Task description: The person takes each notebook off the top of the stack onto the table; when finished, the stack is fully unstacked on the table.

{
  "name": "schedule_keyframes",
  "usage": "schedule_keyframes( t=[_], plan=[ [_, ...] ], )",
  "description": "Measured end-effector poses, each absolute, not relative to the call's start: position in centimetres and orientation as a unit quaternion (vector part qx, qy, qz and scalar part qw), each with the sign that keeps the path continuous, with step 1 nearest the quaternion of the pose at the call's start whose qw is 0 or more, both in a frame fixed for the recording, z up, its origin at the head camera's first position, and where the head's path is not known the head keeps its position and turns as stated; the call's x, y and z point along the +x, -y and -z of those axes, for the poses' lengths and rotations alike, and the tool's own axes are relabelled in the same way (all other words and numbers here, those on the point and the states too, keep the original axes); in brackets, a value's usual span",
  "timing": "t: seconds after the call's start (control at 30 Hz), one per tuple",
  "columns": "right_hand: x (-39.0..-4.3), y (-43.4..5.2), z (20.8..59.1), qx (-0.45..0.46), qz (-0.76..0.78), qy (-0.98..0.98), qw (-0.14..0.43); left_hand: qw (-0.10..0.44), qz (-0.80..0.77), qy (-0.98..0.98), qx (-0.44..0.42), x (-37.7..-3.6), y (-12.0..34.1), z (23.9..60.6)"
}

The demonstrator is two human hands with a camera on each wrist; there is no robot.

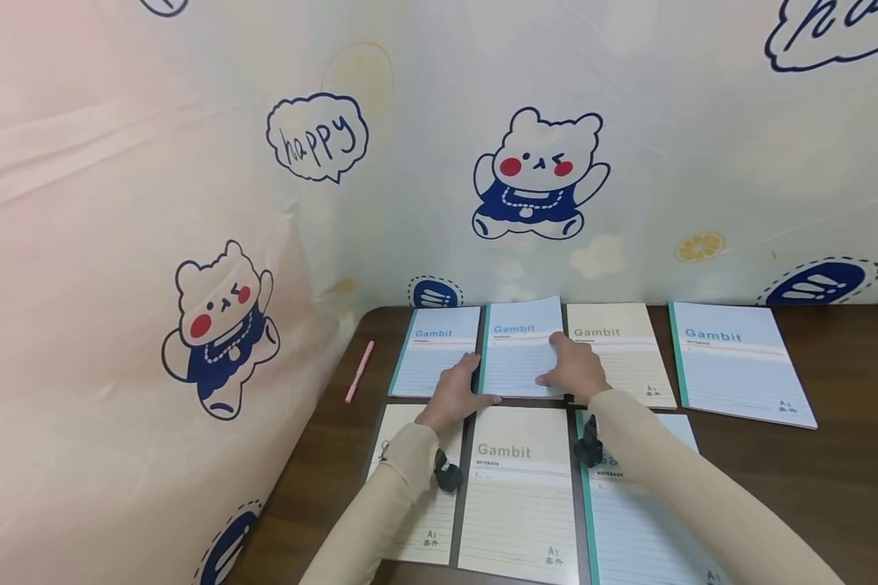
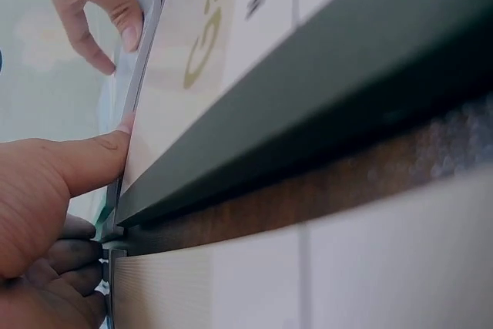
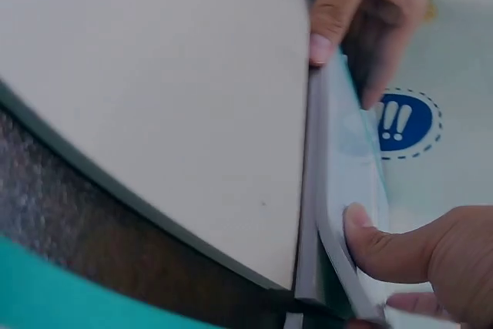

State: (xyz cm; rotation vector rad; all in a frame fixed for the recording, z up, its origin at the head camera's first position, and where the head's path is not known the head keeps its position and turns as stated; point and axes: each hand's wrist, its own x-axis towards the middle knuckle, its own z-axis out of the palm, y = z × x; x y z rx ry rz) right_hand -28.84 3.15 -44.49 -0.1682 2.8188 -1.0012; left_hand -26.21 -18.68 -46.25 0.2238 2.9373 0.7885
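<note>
Second from the left in the back row is a pale blue "Gambit" notebook [image 1: 523, 349] with a teal spine. My right hand [image 1: 576, 370] pinches its right edge, thumb on the cover and fingers at the side; that edge looks slightly raised in the right wrist view. At the notebook's lower left corner is my left hand [image 1: 454, 394]. Its extended thumb [image 2: 96, 161] touches the front edge, and its fingers reach along the spine. The left wrist view also shows my right hand [image 2: 96, 1] at the notebook's far side.
Another blue notebook [image 1: 435, 357] lies left, with a cream one [image 1: 625, 366] and a blue one [image 1: 746, 366] right. The front row has cream notebooks [image 1: 523, 504] and a blue one [image 1: 636, 528] beneath my right forearm. A pink pen [image 1: 360, 371] lies near the left table edge.
</note>
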Motion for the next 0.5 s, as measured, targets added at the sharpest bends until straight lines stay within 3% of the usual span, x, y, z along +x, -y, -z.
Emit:
schedule_keyframes(
  t=[0.33,0.5],
  plan=[
    [-29.5,-4.3,44.7,-0.040,0.484,-0.870,0.087,0.047,-0.251,-0.963,0.089,-26.6,19.3,46.1],
    [-27.4,-7.4,44.0,-0.015,0.515,-0.855,0.062,0.047,-0.259,-0.960,0.092,-26.9,19.3,46.4]
  ],
)
